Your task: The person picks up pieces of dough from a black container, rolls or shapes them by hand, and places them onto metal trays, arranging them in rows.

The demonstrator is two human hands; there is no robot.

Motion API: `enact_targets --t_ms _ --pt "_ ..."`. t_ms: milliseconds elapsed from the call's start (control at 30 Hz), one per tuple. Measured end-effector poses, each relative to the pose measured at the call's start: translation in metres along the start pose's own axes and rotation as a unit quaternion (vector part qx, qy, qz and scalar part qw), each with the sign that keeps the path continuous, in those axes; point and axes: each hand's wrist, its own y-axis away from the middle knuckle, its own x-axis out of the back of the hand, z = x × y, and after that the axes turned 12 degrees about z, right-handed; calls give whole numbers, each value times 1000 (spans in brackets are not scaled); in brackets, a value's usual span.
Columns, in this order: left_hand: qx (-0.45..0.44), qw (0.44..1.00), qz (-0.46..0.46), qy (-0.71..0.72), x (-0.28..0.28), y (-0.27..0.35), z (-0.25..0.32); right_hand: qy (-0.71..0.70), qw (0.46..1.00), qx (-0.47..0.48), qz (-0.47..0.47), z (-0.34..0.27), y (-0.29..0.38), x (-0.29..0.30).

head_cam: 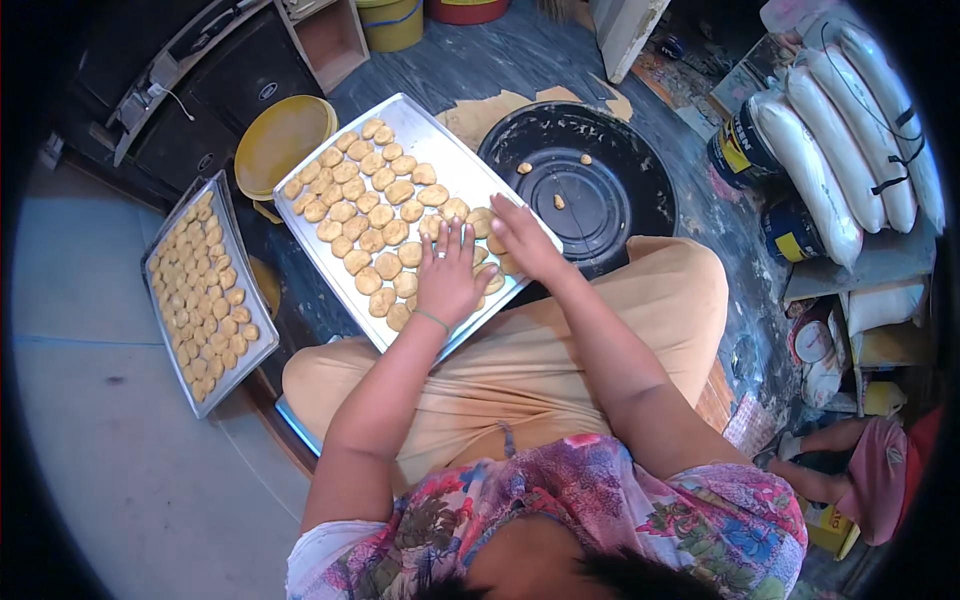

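A metal baking tray [450, 146] lies slanted before me, its near edge by my lap. Rows of flattened round dough pieces [371, 240] cover its left and lower parts; the upper right is bare metal. My left hand [451, 281], with a ring and a green wrist band, lies palm down on pieces near the tray's lower middle, fingers spread. Flat over pieces at the right edge rests my right hand [529, 241], thumb toward the left hand. Neither hand grips anything, and the pieces under them are partly hidden.
A second tray [264, 346] full of dough pieces tilts at the left beside a yellow bucket [285, 142]. Beyond my right knee sits a black basin [637, 180] holding a few dough bits [559, 201]. White filled bags [817, 165] are stacked right; another person's leg [817, 480] shows below.
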Motion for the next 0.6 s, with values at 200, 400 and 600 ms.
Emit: enact_targets --t_ms 200,400,600 --pt "-6 1000 18 -12 -24 -6 -1 103 991 66 -55 -9 12 -8" --pt "24 999 22 -32 -10 -12 6 33 999 40 0 9 5 1" --pt "84 993 50 -60 -1 -60 -51 -168 907 -249 296 108 -52 31"
